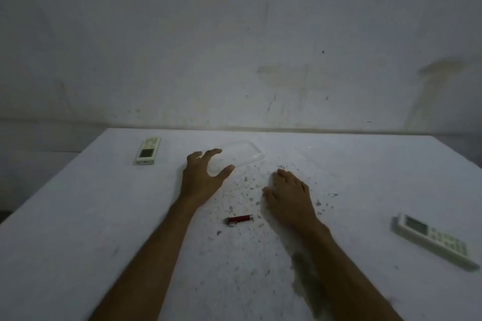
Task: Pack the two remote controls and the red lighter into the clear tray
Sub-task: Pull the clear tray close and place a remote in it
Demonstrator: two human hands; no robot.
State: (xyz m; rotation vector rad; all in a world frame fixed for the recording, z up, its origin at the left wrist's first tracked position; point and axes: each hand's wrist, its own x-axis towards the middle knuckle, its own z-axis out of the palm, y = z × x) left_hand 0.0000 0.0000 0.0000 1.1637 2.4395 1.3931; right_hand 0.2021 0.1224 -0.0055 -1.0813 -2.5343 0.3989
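1. Three items are not yet packed, so I judge the task is at its start. Nearest, the red lighter (239, 219) lies on the tabletop (78, 229) between the forearms; one remote control (433, 241) lies close to the right edge.
2. Farther on, the right hand (288, 197) rests flat and empty; the left hand (204, 176) is spread, released, at the near corner of the clear tray (243, 155).
3. Farthest, the other remote control (147, 151) sits near the left edge.
4. Next likely calls for steadying the tray, then fetching items; open surface surrounds everything.
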